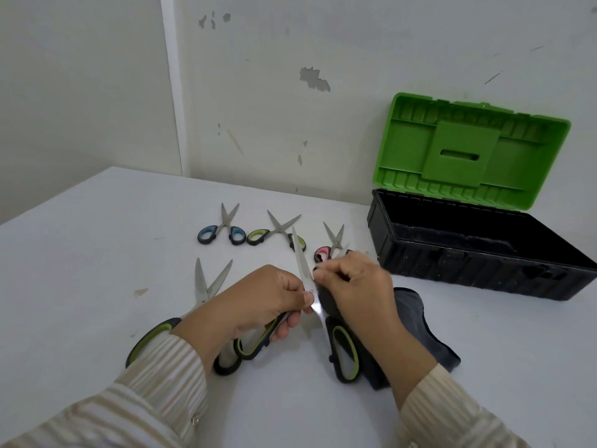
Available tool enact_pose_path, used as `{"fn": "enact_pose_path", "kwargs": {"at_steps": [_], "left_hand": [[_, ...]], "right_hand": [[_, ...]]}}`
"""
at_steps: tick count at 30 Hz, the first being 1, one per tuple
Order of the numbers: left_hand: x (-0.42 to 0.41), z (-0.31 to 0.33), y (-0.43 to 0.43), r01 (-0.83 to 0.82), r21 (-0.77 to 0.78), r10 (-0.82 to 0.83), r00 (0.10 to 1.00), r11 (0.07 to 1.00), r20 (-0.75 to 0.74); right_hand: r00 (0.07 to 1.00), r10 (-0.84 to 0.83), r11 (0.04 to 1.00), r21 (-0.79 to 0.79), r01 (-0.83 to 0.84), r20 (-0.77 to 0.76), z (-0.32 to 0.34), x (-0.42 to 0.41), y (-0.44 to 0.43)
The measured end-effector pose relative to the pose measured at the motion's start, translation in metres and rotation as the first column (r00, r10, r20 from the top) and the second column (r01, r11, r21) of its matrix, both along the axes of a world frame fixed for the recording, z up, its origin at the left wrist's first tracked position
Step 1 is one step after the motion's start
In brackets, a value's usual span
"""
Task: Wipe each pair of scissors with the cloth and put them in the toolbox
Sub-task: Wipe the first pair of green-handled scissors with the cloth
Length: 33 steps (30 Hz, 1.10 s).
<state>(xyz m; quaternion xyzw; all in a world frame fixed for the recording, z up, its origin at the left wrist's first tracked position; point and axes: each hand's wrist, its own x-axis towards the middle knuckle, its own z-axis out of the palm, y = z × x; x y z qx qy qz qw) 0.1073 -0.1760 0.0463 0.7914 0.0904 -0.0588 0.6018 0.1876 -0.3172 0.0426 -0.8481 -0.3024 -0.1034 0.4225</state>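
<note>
My left hand (pixel 258 302) grips a large pair of green-and-black scissors (pixel 302 263) near the pivot, blades pointing up and away, handles spread below. My right hand (pixel 352 286) pinches a dark grey cloth (pixel 416 321) against the blade. The black toolbox (pixel 478 253) stands open at the right with its green lid (pixel 468 150) raised; its inside looks empty. Another large green-handled pair (pixel 206 286) lies on the table under my left wrist, blades open.
Three smaller pairs lie in a row farther back: blue-handled scissors (pixel 223 231), green-handled scissors (pixel 274 232), pink-handled scissors (pixel 329 247). The white table (pixel 97 253) meets a scuffed wall behind.
</note>
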Motion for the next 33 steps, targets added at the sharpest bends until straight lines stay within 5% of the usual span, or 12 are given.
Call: {"fn": "enact_pose_path", "kwargs": {"at_steps": [6, 11, 15, 33], "left_hand": [[0.001, 0.001, 0.002, 0.003, -0.037, -0.004, 1.000, 0.999, -0.007], [0.001, 0.001, 0.006, -0.031, -0.026, 0.031, 0.999, 0.999, 0.007], [0.000, -0.001, 0.002, -0.023, 0.006, 0.023, 1.000, 1.000, 0.004], [0.000, -0.001, 0.000, -0.015, 0.059, 0.015, 1.000, 0.998, 0.005]], "right_hand": [[0.962, -0.251, 0.909, 0.314, 0.274, -0.111, 0.020, 0.023, -0.026], [0.993, 0.115, 0.993, -0.019, -0.114, 0.007, 0.000, -0.009, -0.003], [0.999, -0.007, 0.998, 0.059, 0.005, 0.041, -0.002, 0.006, -0.002], [0.986, 0.105, 0.994, -0.011, -0.104, 0.133, -0.008, -0.004, -0.002]]}}
